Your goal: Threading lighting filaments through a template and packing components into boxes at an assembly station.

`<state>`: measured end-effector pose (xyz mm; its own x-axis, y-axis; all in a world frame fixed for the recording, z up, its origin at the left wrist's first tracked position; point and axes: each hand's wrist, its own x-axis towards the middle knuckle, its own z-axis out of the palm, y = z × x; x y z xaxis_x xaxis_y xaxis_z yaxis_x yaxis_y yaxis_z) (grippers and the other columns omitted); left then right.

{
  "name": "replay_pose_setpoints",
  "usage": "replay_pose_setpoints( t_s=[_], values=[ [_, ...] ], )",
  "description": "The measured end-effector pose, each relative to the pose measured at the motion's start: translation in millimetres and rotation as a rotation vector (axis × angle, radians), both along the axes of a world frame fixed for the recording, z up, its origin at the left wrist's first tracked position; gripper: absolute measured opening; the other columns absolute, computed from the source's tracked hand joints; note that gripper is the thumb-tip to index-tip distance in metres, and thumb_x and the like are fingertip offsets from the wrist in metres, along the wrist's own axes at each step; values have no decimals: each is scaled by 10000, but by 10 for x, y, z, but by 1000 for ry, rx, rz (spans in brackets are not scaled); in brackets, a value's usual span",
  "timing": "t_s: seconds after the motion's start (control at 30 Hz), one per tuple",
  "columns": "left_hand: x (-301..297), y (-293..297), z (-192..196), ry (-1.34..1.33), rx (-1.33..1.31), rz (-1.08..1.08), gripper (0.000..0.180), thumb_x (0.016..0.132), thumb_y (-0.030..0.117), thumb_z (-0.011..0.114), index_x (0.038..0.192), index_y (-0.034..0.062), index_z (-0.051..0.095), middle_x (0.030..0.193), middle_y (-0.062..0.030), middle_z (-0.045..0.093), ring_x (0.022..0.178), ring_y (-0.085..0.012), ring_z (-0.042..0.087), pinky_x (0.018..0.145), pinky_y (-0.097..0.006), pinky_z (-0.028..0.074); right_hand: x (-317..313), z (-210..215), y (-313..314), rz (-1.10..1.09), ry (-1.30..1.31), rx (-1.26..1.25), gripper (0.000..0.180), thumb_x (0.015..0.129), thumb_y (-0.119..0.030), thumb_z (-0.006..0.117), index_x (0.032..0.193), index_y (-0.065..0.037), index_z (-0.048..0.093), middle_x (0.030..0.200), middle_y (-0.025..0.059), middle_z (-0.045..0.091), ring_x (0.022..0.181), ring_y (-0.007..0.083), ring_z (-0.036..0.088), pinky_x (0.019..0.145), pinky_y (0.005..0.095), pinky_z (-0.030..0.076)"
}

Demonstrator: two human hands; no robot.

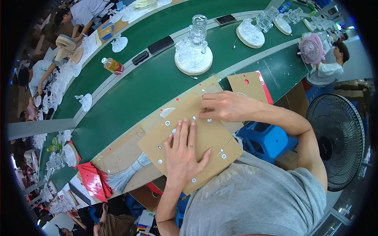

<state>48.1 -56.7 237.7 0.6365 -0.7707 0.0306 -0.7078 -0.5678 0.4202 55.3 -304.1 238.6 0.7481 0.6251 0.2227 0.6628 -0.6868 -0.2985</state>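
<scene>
A brown cardboard sheet (210,135) with several small round silver fittings lies on the work surface in front of me. My left hand (183,151) presses flat on it, fingers spread and pointing away from me. My right hand (224,107) reaches in from the right and pinches a small silver fitting (194,117) at the sheet's upper part, just beyond my left fingertips. Another fitting (209,120) sits beside it.
A bundle of silver wires (126,175) lies left of the sheet, red sheets (92,179) beyond it. On the green conveyor stand a tall glass piece on a round base (195,55) and a bottle (113,65). A black fan (336,141) and blue stool (265,139) are right. Other people work nearby.
</scene>
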Motion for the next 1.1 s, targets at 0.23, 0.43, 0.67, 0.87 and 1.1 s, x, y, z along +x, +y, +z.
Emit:
replay_pose_setpoints(
  t_s=[0.23, 0.43, 0.67, 0.87, 1.1],
  values=[
    [8, 3, 34, -9, 25, -8, 806, 782, 420, 698, 1414, -9, 442, 1485, -183, 405, 1359, -299, 411, 1007, -474, 339, 4, 14, -56, 10, 21, -1, 230, 755, -67, 646, 977, -38, 695, 906, 45, 561, 959, 202, 593, 683, 312, 547],
    [18, 1, 29, 15, 20, -11, 818, 774, 426, 705, 1415, -6, 438, 1483, -176, 406, 1365, -290, 401, 1010, -469, 332, 40, -16, -116, 66, -3, -19, 209, 770, -68, 654, 971, -24, 685, 892, 64, 546, 947, 198, 593, 638, 310, 548],
    [38, 15, 34, 41, 16, 4, 826, 754, 415, 721, 1415, 5, 442, 1485, -168, 401, 1352, -293, 408, 1011, -467, 328, 125, -48, -138, 178, -75, -16, 327, 762, -55, 649, 1081, 13, 674, 885, 65, 548, 856, 188, 575, 599, 286, 531],
    [42, -2, 16, 48, 17, 12, 829, 750, 421, 724, 1415, 12, 446, 1482, -165, 404, 1352, -293, 407, 1010, -467, 333, 150, -2, -160, 200, -58, -41, 320, 764, -62, 645, 1075, 13, 671, 887, 70, 544, 872, 197, 570, 608, 285, 536],
    [43, -24, 26, 46, 43, -6, 835, 755, 433, 722, 1422, 18, 441, 1495, -186, 382, 1378, -312, 378, 1007, -461, 337, 125, 91, -28, 233, -188, -286, 143, 749, -103, 664, 813, 23, 684, 842, 83, 522, 932, 206, 579, 554, 267, 553]
  ],
)
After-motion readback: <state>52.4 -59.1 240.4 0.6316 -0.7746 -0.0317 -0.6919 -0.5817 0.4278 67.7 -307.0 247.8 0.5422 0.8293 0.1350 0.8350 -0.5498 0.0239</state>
